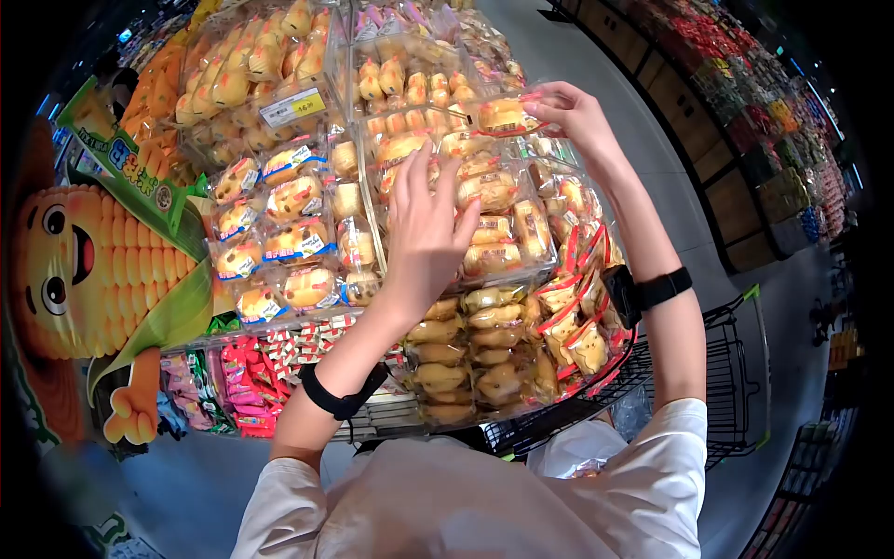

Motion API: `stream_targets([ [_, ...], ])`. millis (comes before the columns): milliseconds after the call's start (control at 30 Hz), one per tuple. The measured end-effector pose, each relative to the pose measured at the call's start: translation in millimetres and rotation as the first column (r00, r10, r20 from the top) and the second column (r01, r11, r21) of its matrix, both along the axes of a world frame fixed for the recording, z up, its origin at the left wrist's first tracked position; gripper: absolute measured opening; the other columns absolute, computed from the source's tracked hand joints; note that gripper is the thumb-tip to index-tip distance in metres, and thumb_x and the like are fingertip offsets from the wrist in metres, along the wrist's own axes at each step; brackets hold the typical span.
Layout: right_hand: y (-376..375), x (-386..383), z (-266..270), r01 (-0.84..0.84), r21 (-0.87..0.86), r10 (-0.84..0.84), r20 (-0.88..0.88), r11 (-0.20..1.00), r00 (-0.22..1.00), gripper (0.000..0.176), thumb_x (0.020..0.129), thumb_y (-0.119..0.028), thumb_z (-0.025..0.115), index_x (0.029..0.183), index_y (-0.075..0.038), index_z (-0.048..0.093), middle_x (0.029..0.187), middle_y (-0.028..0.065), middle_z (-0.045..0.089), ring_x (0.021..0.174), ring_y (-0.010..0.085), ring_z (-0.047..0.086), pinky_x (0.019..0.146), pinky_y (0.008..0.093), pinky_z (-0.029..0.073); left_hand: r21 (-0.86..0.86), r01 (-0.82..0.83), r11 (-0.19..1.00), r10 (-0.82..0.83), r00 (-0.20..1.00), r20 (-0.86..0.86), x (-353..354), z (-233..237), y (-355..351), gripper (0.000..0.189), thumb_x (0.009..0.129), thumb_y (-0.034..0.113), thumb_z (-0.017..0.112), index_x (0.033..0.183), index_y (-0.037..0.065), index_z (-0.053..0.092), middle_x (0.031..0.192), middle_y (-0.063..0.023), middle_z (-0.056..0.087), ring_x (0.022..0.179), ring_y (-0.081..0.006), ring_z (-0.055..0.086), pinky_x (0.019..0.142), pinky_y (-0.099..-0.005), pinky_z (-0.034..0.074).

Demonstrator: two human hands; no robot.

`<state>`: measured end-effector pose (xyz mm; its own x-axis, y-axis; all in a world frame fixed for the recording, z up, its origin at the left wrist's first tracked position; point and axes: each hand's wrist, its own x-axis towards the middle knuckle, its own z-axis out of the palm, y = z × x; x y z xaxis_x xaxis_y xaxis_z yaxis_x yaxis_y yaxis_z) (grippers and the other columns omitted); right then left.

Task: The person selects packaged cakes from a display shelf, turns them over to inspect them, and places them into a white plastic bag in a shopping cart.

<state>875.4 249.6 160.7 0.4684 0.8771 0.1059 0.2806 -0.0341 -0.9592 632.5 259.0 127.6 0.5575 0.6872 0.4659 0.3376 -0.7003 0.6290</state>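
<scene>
My right hand point(575, 119) pinches the end of a clear-wrapped bread point(501, 117), raised over the back right part of the display. Lower and to the left, my left hand point(421, 219) hovers with its fingers spread and nothing in it. Beneath it lie rows of wrapped breads point(488, 190) in a clear bin, partly hidden by the hand. Left of that hand sit packaged buns point(296, 197) with blue and white labels.
A yellow and white price tag point(292, 108) fronts the back left bin. Red-edged snack packs point(575, 335) fill the right corner. A black wire shopping cart point(722, 377) stands at the right, a corn-shaped figure point(102, 270) at the left. Shelves point(712, 140) line the far aisle.
</scene>
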Motion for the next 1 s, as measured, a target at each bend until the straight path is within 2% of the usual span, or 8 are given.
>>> stream_targets([
  [33, 13.6, 3.3, -15.1, -0.017, -0.032, 0.017, -0.005, 0.999, 1.0, 0.027, 0.08, -0.019, 0.071, 0.1, -0.005, 0.06, 0.08, -0.0018, 0.062, 0.078, 0.0076, 0.058, 0.065, 0.0247, 0.045, 0.384, -0.069, 0.921, 0.155, 0.968, -0.196, 2.1, -5.4, -1.4, 0.047, 0.09, 0.027, 0.056, 0.128, 0.001, 0.043, 0.138, -0.0222, 0.034, 0.124, -0.0374, 0.036, 0.105, -0.0456, 0.03],
  [200, 49.8, -11.5, -51.9, 0.079, -0.038, -0.081, -0.035, 0.996, 0.996, 0.029, 0.078, -0.012, 0.069, 0.103, -0.001, 0.06, 0.082, 0.0051, 0.061, 0.072, 0.0132, 0.06, 0.065, 0.03, 0.049, 0.381, -0.1, 0.919, 0.22, 0.933, -0.286, 5.6, -33.4, 0.8, 0.063, 0.085, 0.031, 0.062, 0.138, 0.008, 0.037, 0.143, -0.0235, 0.027, 0.131, -0.0431, 0.024, 0.107, -0.0539, 0.02],
  [433, 46.7, -7.9, -51.4, 0.071, -0.154, 0.026, 0.551, 0.986, 0.834, 0.051, 0.061, -0.023, 0.084, 0.091, 0.001, 0.051, 0.078, 0.0098, 0.064, 0.075, 0.0233, 0.062, 0.071, 0.0355, 0.047, 0.44, -0.086, 0.894, 0.22, 0.94, -0.263, 2.5, -37.6, 3.7, 0.065, 0.082, 0.027, 0.065, 0.138, 0.009, 0.037, 0.141, -0.0236, 0.031, 0.128, -0.0425, 0.031, 0.107, -0.0529, 0.022],
  [467, 45.5, -15.7, -36.7, 0.119, -0.294, 0.074, 0.573, 0.948, 0.816, 0.044, 0.068, -0.024, 0.082, 0.093, -0.002, 0.054, 0.088, 0.0106, 0.066, 0.087, 0.0123, 0.062, 0.073, 0.0301, 0.045, 0.447, -0.091, 0.89, 0.227, 0.938, -0.261, 3.1, -38.2, 3.8, 0.067, 0.081, 0.027, 0.066, 0.138, 0.009, 0.037, 0.141, -0.0235, 0.031, 0.127, -0.0422, 0.031, 0.107, -0.0527, 0.023],
  [567, 58.1, 7.3, -56.5, -0.167, -0.099, 0.172, 0.051, 0.981, 0.984, 0.037, 0.07, -0.019, 0.08, 0.089, -0.003, 0.052, 0.08, 0.0074, 0.066, 0.085, 0.0099, 0.062, 0.071, 0.0277, 0.044, 0.439, -0.091, 0.894, 0.232, 0.932, -0.28, 3.1, -37.1, 4.1, 0.068, 0.08, 0.027, 0.067, 0.138, 0.009, 0.037, 0.141, -0.0232, 0.031, 0.128, -0.0416, 0.032, 0.107, -0.0523, 0.023],
  [700, 60.9, -2.6, -66.7, -0.033, -0.215, 0.112, 0.371, 0.976, 0.922, 0.032, 0.07, -0.015, 0.08, 0.077, -0.005, 0.051, 0.071, 0.0005, 0.061, 0.067, 0.0066, 0.052, 0.062, 0.0268, 0.038, 0.451, -0.077, 0.889, 0.223, 0.933, -0.281, 1.4, -38.7, 5.0, 0.069, 0.079, 0.027, 0.068, 0.138, 0.009, 0.036, 0.14, -0.0225, 0.031, 0.128, -0.0407, 0.032, 0.107, -0.0522, 0.023],
  [867, 47.0, -18.8, -37.2, 0.044, -0.308, 0.153, 0.586, 0.951, 0.796, 0.039, 0.07, -0.029, 0.078, 0.063, 0.005, 0.061, 0.062, 0.0205, 0.06, 0.063, 0.0346, 0.061, 0.061, 0.0421, 0.046, 0.455, -0.072, 0.887, 0.224, 0.93, -0.29, 1.4, -39.1, 4.9, 0.07, 0.078, 0.026, 0.068, 0.139, 0.01, 0.036, 0.141, -0.0223, 0.031, 0.128, -0.0407, 0.032, 0.107, -0.052, 0.023],
  [1000, 53.2, -19.2, -58.7, 0.084, -0.22, 0.073, 0.621, 0.972, 0.781, 0.043, 0.069, -0.033, 0.078, 0.07, 0.006, 0.062, 0.069, 0.0248, 0.061, 0.07, 0.0367, 0.063, 0.067, 0.0434, 0.049, 0.449, -0.064, 0.891, 0.213, 0.933, -0.289, 1.0, -37.1, 4.0, 0.072, 0.078, 0.025, 0.068, 0.139, 0.008, 0.034, 0.141, -0.0226, 0.03, 0.129, -0.0399, 0.031, 0.108, -0.0511, 0.021],
])
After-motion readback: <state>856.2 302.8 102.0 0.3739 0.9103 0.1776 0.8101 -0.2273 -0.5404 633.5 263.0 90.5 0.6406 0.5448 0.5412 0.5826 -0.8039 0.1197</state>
